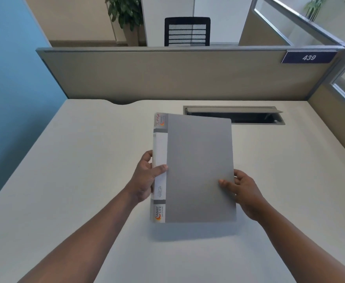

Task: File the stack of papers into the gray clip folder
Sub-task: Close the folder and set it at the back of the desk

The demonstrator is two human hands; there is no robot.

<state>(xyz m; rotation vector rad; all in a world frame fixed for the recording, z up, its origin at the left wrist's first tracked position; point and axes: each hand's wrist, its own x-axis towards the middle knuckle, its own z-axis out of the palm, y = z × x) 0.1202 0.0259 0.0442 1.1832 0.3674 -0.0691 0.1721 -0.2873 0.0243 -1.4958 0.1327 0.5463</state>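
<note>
The gray clip folder (200, 166) is closed and held a little above the white desk (65, 180), casting a shadow below it. Its white labelled spine faces left. My left hand (145, 178) grips the spine, thumb on the front cover. My right hand (243, 193) holds the folder's right edge, thumb on top and fingers underneath. No loose stack of papers shows anywhere on the desk.
An open cable tray slot (234, 115) is cut into the desk just behind the folder. A beige partition (167, 74) with a "439" sign (309, 57) closes off the back; another partition stands at the right. A black chair (187, 31) sits beyond.
</note>
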